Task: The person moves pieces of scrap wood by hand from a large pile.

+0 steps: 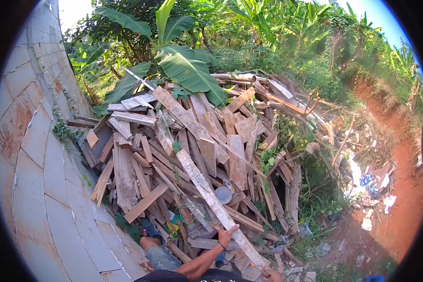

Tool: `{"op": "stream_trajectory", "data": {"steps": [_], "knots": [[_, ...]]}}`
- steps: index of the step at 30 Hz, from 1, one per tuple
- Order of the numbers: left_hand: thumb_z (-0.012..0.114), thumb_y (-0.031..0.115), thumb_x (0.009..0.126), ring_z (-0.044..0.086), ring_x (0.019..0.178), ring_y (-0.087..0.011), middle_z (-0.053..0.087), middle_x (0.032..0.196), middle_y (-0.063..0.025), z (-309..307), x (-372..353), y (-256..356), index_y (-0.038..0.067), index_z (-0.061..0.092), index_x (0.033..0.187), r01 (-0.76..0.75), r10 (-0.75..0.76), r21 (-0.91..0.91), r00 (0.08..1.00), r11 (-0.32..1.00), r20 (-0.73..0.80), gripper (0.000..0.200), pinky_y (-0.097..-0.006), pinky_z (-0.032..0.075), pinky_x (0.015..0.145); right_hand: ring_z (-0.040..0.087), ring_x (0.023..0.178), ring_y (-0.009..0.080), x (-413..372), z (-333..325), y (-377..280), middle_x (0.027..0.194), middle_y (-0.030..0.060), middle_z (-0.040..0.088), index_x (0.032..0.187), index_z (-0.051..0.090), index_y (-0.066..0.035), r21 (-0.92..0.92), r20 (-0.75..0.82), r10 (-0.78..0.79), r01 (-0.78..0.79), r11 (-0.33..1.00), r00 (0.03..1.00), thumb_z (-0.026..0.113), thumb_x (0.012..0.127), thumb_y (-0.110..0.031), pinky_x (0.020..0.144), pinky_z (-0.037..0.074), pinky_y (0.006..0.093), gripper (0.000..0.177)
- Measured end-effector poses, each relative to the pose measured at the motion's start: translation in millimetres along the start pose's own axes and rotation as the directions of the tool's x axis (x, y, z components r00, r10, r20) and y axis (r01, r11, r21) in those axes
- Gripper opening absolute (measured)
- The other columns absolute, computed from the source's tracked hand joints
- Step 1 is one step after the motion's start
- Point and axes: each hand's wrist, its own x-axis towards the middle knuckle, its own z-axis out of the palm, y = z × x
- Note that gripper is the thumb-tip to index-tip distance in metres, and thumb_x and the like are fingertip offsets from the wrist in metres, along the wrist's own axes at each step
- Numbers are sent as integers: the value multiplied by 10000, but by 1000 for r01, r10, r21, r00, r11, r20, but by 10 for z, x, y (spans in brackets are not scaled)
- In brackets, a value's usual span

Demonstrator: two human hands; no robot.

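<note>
A long, narrow wooden plank (206, 190), pale and crusted along its face, slants from the middle of the pile down to my body. Partway along its lower half, my left hand (228, 236) is closed around it, a dark band on the wrist. My right hand (271, 275) grips its near end at the bottom edge of the view; part of that hand is cut off. Beneath and beyond the plank lies a heap of scrap boards (237, 160), jumbled at many angles. A round, clear plastic container (223, 194) rests among the boards beside the plank.
A block wall (42, 188) rises along the left. My shoe (153, 231) stands at the pile's edge. Banana leaves (185, 70) overhang the back of the heap. Scattered litter (368, 183) and a red earth bank (401, 155) are on the right.
</note>
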Motion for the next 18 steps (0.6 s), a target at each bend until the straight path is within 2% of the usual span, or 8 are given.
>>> {"op": "stream_trajectory", "data": {"steps": [2, 5, 8, 11, 13, 14, 16, 18], "knots": [[872, 338, 670, 647, 864, -192, 670, 986, -120, 103, -41, 91, -44, 592, 1068, 28, -29, 36, 999, 999, 31, 618, -338, 523, 799, 645, 888, 238, 221, -206, 623, 1099, 120, 639, 1320, 507, -144, 652, 507, -95, -309, 692, 857, 602, 875, -527, 638, 537, 344, 595], [877, 353, 649, 660, 890, -206, 677, 1021, -141, 254, 86, 310, -65, 554, 1137, -57, 39, 134, 990, 989, 134, 719, -335, 532, 816, 644, 898, 280, 61, 361, -106, 1104, 147, 629, 1262, 516, -32, 599, 21, 157, -138, 789, 987, 525, 827, -676, 736, 512, 405, 776], [870, 383, 652, 659, 922, -221, 677, 1045, -157, 625, 439, 1062, -58, 554, 1191, -225, 206, 118, 966, 967, 156, 765, -337, 521, 847, 642, 908, 322, 7, 781, -981, 1109, 174, 619, 1204, 526, 79, 607, -45, 121, -69, 792, 992, 448, 780, -825, 833, 487, 465, 1001], [790, 559, 708, 535, 1187, -251, 555, 1285, -186, 1054, 940, 2846, -70, 344, 1409, -441, 361, 108, 833, 891, 419, 1042, -337, 384, 1037, 591, 1016, 340, 109, 1239, -2557, 1179, 160, 571, 1327, 467, 14, 648, 137, -204, 68, 759, 969, 411, 732, -880, 907, 423, 428, 1075], [739, 718, 639, 191, 1446, -324, 166, 1533, -291, 1187, 1185, 3931, -62, -165, 1474, -566, 469, 146, 780, 811, 414, 1457, -392, 169, 1182, 569, 1115, 332, 253, 1543, -3851, 1266, 174, 527, 1281, 473, 26, 716, 184, -454, 198, 669, 871, 404, 743, -882, 972, 388, 441, 1057], [734, 724, 636, 129, 1462, -324, 99, 1546, -297, 1175, 1261, 4207, -61, -168, 1473, -655, 580, 248, 752, 714, 315, 1461, -389, 137, 1190, 517, 1208, 333, 299, 1642, -4522, 1322, 181, 481, 1242, 485, 13, 725, 221, -631, 308, 616, 743, 389, 758, -879, 1043, 335, 484, 1020], [722, 724, 649, 59, 1480, -328, 24, 1564, -297, 1021, 1220, 4641, -56, -145, 1483, -702, 737, 478, 659, 528, 154, 1434, -382, 100, 1199, 247, 1444, 339, 465, 1721, -5818, 1579, 224, 150, 1516, -84, 10, 753, 194, -749, 394, 527, 633, 407, 730, -893, 1148, 111, 584, 1293], [718, 709, 670, 64, 1481, -328, 35, 1569, -286, 513, 1066, 4543, -50, -95, 1496, -694, 696, 497, 682, 520, 225, 1386, -379, 101, 1200, 189, 1454, 388, 595, 1761, -6804, 1598, 222, 38, 1519, -155, -76, 710, -10, -799, 567, 417, 601, 406, 750, -877, 1135, 98, 627, 1244]]}}
